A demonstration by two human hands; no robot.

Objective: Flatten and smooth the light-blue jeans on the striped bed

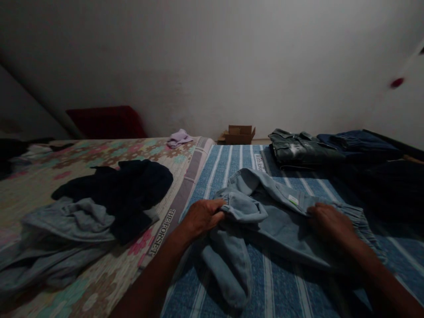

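Note:
A pair of light blue jeans (265, 212) lies crumpled on the blue striped blanket (285, 291) in front of me. My left hand (202, 215) grips a bunched fold of the jeans at their left side. My right hand (329, 223) presses on the waistband at the right, fingers curled over the cloth. One leg of the jeans trails toward me between my arms.
A heap of grey and dark clothes (96, 207) lies on the floral sheet (99, 152) at left. Folded jeans (304, 148) are stacked at the back right. A small lilac cloth (179, 138) and a cardboard box (239, 134) sit near the wall.

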